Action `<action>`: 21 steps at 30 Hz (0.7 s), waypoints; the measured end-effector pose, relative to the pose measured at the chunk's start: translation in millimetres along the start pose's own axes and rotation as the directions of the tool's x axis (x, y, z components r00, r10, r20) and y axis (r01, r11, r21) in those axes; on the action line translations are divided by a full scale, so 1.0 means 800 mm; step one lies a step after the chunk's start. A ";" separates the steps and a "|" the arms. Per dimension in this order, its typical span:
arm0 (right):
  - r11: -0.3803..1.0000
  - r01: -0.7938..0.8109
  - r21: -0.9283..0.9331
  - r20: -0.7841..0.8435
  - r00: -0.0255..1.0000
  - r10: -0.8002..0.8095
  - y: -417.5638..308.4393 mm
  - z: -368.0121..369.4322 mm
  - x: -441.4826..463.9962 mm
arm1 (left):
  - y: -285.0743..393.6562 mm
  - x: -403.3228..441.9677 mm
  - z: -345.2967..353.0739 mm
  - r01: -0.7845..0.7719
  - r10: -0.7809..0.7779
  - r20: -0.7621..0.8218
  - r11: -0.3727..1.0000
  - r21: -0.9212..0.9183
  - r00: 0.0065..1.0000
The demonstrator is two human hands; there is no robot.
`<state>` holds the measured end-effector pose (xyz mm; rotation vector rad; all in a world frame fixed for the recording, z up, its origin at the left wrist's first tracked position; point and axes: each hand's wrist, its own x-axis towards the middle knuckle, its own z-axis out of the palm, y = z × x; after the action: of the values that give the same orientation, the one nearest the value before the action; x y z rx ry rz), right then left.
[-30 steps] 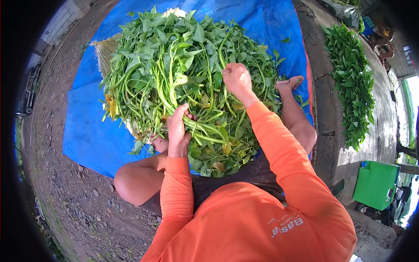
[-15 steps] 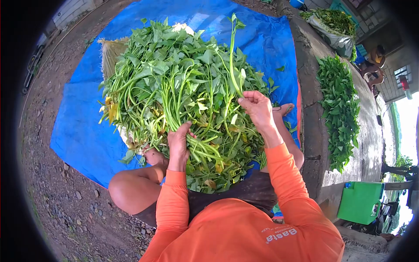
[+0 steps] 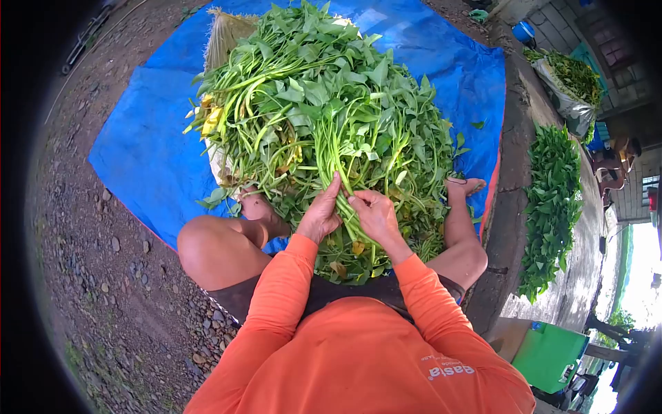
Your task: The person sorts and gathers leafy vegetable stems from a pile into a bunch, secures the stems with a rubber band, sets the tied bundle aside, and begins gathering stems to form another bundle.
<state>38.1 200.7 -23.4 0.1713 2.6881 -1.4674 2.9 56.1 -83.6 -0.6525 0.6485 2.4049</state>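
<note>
A bunch of water spinach stems [image 3: 349, 208] stands gathered between my two hands, its leafy tops leaning away from me. My left hand [image 3: 321, 215] is closed around the stems from the left, thumb pointing up along them. From the right, my right hand [image 3: 376, 217] pinches stems of the same bunch with its fingers curled; the exact grip is partly hidden. Right behind and beneath the bunch spreads a big heap of loose water spinach [image 3: 276, 103], with some yellowed leaves [image 3: 212, 121] at its left side.
The heap lies on a blue tarp [image 3: 138, 152] between my folded legs. A woven sack [image 3: 227, 38] shows behind it. To the right are a row of leafy bundles [image 3: 554, 207] on concrete, a filled sack [image 3: 569, 86], a green container [image 3: 549, 357] and another person [image 3: 614, 162].
My right hand has come down and left, bringing its single stem to the bunch in my left hand. Both hands now meet at the stems. The camera view has shifted.
</note>
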 end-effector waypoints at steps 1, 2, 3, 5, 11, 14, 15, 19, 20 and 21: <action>1.000 0.024 -0.013 -0.034 0.999 -0.024 0.006 0.007 -0.006 | -0.005 0.005 -0.008 -0.026 0.026 -0.024 1.000 -0.009 0.999; 0.996 0.066 -0.055 -0.068 0.995 -0.069 0.013 0.011 -0.010 | -0.012 0.010 -0.017 -0.047 0.047 -0.047 0.999 -0.012 0.998; 0.993 0.079 -0.087 -0.063 0.994 -0.085 0.011 0.013 -0.013 | -0.013 0.011 -0.014 -0.070 0.069 -0.066 0.997 -0.012 0.995; 0.982 0.109 -0.155 -0.059 0.991 -0.119 0.007 0.016 -0.014 | -0.022 0.007 -0.008 -0.188 0.190 -0.114 0.982 0.030 0.975; 0.966 0.156 -0.207 0.114 0.984 -0.134 0.002 0.030 -0.035 | -0.026 0.009 -0.029 -0.096 0.150 -0.180 0.956 0.277 0.972; 0.941 0.339 -0.015 0.107 0.936 -0.336 0.026 0.031 -0.031 | -0.001 -0.011 -0.012 -0.195 0.250 -0.161 0.935 0.295 0.955; 0.979 0.181 0.097 0.213 0.957 -0.198 0.001 -0.004 -0.023 | 0.009 -0.020 -0.006 -0.239 0.281 -0.123 0.930 0.279 0.952; 0.992 -0.116 0.051 -0.351 0.928 0.126 0.041 -0.047 0.024 | 0.063 -0.041 0.022 -0.276 0.401 -0.239 0.861 0.427 0.884; 0.994 -0.107 0.013 -0.357 0.928 0.105 0.040 -0.053 0.037 | 0.067 -0.042 0.026 -0.274 0.415 -0.248 0.848 0.453 0.876; 0.995 -0.100 -0.026 -0.360 0.929 0.084 0.038 -0.059 0.047 | 0.069 -0.042 0.030 -0.272 0.429 -0.258 0.835 0.478 0.866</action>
<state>4.1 259.1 -27.7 0.6111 2.9368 -1.4714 -14.3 16.7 -29.2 -0.8380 1.5296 2.3548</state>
